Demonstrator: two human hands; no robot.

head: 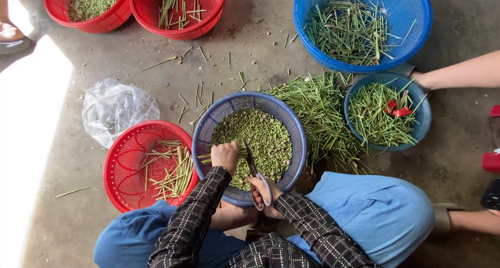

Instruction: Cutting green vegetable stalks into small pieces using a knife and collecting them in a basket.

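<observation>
I see my left hand [225, 156] fisted around a bunch of stems [205, 157] over the basket [208, 123]; right hand [262, 191] grips scissors [253, 170], blades parted; cut bits are pale green.

A person crouches on a concrete floor [250, 44], left hand [225, 156] gripping a bunch of green stems [208, 157] over a blue basket [298, 143] of chopped green pieces, right hand [263, 192] working scissors [258, 177] against them; a red basket [117, 169] of pale trimmings sits just left, a loose pile of stems [317, 111] to the right, where another person's arm [463, 72] reaches in
</observation>
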